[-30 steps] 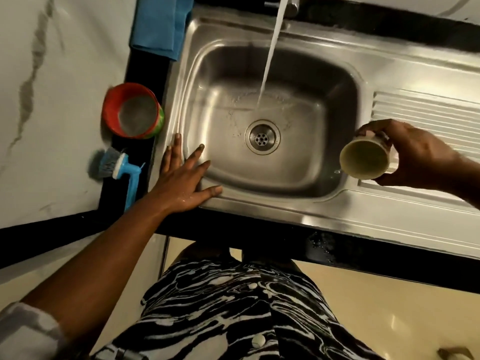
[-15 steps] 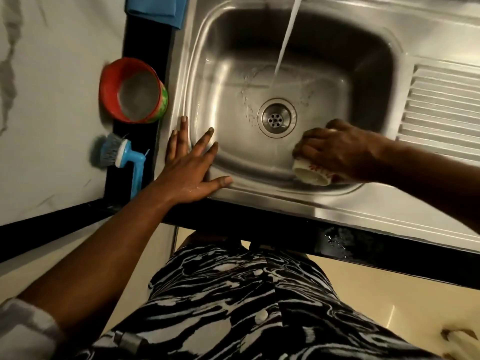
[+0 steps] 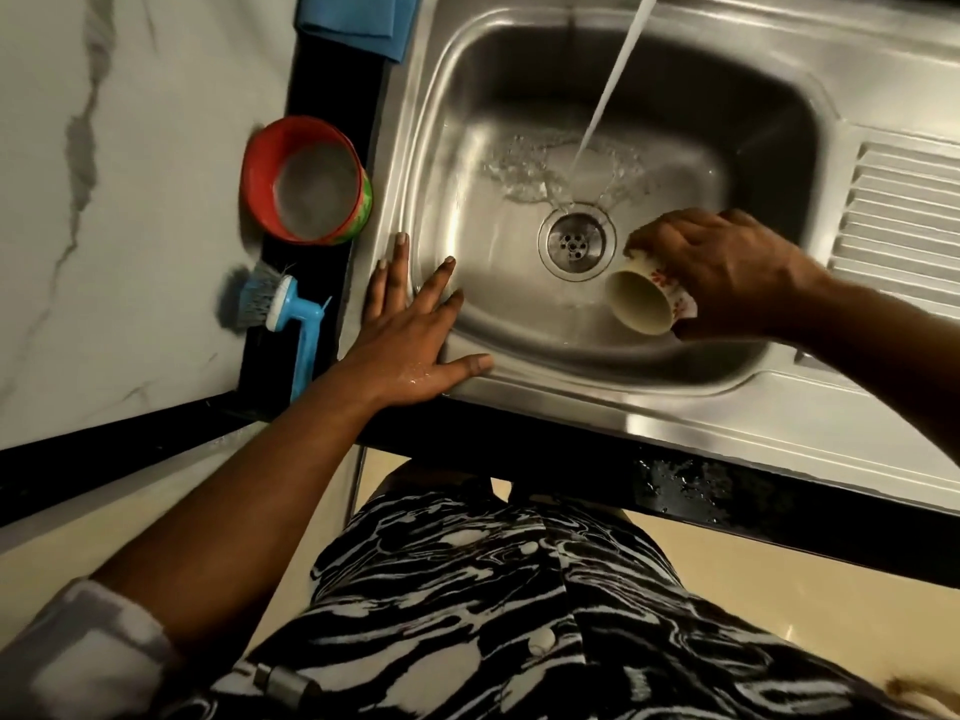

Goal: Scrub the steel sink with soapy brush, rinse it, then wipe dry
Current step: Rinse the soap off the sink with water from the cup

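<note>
Gripping a cup (image 3: 644, 298) tipped on its side, the right hand (image 3: 727, 272) has its fingers clamped round it low in the steel sink (image 3: 649, 413), just right of the drain (image 3: 575, 245), where running water (image 3: 608, 96) lands. The left hand (image 3: 410, 340) lies flat on the sink's near-left corner, fingers straight and spread apart. On the tabletop (image 3: 322, 85) along the sink's left edge lie a blue brush (image 3: 291, 314), a red bowl (image 3: 306, 181) and a blue cloth (image 3: 358, 13).

We look down on a white marble surface (image 3: 130, 200) veined in grey, bordered by a black counter (image 3: 779, 506) whose front edge is spotted with water drops, above cream floor tiles (image 3: 810, 589) under dim, warm light.
</note>
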A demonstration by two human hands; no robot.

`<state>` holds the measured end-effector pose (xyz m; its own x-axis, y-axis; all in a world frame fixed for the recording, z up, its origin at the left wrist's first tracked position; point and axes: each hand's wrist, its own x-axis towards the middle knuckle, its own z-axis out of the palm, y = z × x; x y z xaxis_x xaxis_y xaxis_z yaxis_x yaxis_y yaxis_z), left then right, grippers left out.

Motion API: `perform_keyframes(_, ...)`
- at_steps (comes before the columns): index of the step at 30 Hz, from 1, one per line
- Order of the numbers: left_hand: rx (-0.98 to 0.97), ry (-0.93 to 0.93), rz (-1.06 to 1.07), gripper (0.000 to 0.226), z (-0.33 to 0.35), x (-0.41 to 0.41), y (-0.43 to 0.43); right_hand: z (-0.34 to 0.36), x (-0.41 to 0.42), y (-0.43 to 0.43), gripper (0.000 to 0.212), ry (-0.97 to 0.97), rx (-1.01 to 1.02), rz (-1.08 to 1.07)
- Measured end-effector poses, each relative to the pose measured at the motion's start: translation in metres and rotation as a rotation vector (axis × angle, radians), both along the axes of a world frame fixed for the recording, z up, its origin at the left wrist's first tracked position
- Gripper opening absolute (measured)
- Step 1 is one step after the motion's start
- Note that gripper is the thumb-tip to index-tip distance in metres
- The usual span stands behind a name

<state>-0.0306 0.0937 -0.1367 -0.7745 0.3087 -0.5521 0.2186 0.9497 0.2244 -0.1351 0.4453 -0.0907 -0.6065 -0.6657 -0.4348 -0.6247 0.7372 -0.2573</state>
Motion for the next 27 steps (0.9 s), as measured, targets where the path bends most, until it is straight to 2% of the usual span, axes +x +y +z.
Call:
perform_keyframes(5,-0.028,0.01,0.007,0.118,-0.002,0.002,0.002,0.004,0.008,-0.033,0.085,0.083,0.045,0.17)
perform_keyframes(8,-0.005,0.007,0.058,0.128,-0.003,0.002,0.003,-0.004,0.012,-0.084,0.09,0.143,0.034,0.289)
perform_keyframes(12,0.06,0.042,0.119,0.136,-0.005,0.006,0.004,-0.009,0.006,-0.133,0.083,0.222,-0.04,0.273)
perform_keyframes(15,0.066,0.028,0.111,0.135,-0.005,0.005,0.004,-0.011,-0.003,-0.132,0.088,0.214,-0.099,0.043)
perform_keyframes(22,0.009,-0.022,0.065,0.127,0.001,0.002,0.004,-0.018,0.009,-0.078,0.091,0.079,-0.332,-0.759)
perform_keyframes(25,-0.005,-0.034,0.07,0.126,0.003,0.001,0.005,-0.008,0.026,-0.066,0.093,0.11,-0.471,-0.934)
perform_keyframes(27,-0.021,-0.03,0.067,0.126,0.005,-0.001,0.005,0.006,0.039,-0.065,0.089,0.147,-0.635,-1.003)
